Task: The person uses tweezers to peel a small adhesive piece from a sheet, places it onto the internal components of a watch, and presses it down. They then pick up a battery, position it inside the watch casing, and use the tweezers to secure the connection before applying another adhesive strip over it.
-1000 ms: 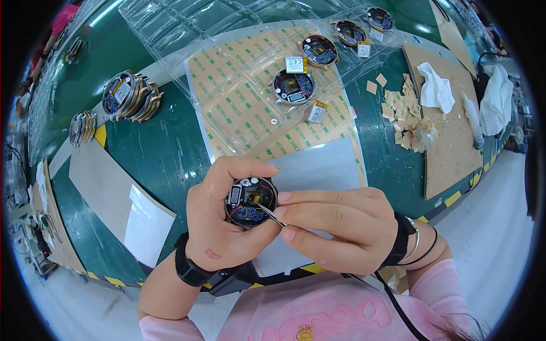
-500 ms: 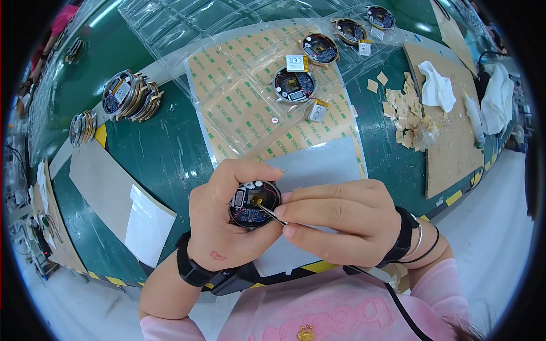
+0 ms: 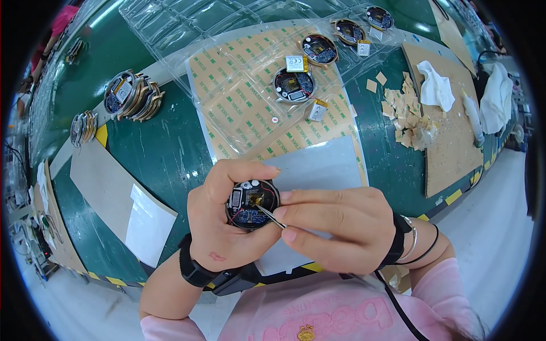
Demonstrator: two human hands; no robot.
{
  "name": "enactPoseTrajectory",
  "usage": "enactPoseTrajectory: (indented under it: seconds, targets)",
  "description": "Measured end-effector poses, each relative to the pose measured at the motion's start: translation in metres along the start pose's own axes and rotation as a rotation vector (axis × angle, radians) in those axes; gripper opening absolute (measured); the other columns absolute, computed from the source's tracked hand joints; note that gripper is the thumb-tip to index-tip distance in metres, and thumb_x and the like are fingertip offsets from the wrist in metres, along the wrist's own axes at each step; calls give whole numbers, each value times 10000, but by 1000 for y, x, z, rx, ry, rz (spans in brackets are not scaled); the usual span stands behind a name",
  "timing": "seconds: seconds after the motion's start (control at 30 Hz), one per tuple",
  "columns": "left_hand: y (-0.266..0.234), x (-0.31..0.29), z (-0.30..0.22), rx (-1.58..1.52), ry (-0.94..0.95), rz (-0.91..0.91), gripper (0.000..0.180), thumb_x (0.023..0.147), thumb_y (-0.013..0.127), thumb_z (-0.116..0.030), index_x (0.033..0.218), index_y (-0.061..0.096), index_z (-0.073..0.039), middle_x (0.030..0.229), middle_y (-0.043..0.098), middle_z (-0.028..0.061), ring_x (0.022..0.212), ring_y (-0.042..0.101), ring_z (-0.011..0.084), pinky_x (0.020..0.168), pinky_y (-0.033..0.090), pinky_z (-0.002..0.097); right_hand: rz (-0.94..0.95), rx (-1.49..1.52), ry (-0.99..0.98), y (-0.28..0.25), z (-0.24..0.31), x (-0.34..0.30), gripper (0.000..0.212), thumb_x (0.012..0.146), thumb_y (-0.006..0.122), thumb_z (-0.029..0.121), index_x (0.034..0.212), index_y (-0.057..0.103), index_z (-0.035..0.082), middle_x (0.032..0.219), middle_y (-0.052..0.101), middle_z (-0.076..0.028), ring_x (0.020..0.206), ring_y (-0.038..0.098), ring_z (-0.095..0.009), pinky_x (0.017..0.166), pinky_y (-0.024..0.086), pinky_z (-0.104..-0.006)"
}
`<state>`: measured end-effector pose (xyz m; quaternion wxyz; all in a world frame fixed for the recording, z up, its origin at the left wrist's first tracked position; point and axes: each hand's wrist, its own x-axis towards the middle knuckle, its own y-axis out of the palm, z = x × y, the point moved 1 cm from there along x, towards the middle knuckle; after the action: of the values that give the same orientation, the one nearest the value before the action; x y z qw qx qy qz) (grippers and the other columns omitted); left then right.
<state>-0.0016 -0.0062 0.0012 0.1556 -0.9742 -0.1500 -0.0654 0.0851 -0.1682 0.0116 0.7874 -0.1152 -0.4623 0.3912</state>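
My left hand (image 3: 219,219) grips a round watch case (image 3: 238,211) with its inside facing up. A blue circuit board, red wires and a patch of amber tape show in it. Between the thumb and fingers of my right hand (image 3: 344,224) is a pair of metal tweezers (image 3: 275,220). Their tips rest at or just over the amber tape near the middle of the case. Beyond my hands, another round watch case (image 3: 293,84) lies with a small white battery (image 3: 318,111) beside it.
Clear plastic trays (image 3: 239,108) overlie a tan adhesive sheet (image 3: 222,65). Stacked watch cases (image 3: 133,96) stand at left. Several more cases lie at the back right. Paper scraps (image 3: 405,111), a brown board (image 3: 449,150) and a white cloth (image 3: 437,86) are at right.
The watch case and my left hand have shifted very slightly left. My right wrist has turned a little, while the tweezer tips stay near the amber tape.
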Motion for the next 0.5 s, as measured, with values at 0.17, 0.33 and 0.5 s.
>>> enactPoseTrajectory:
  seconds: [0.17,0.33,0.5]
  targets:
    - [-3,1,-3,56,18,48,439,615,747,-45,1027,598,-67,887,651,59,738,645,131,657,486,226,28,165,93,-5,-8,0,258,676,721,-51,909,642,27,947,660,-105,799,685,-254,643,572,-294]
    - [-1,0,-1,15,0,54,449,603,748,-40,1026,600,-72,906,649,61,738,652,154,663,489,231,81,182,85,-7,-11,1,233,688,722,-23,900,647,35,954,663,-96,795,683,-251,659,572,-299]
    - [-2,3,-1,83,64,61,441,609,740,-35,1025,599,-70,915,646,63,734,654,164,657,492,234,110,70,-6,-8,-9,3,172,705,692,-7,867,647,32,944,669,-102,792,683,-249,640,571,-289]
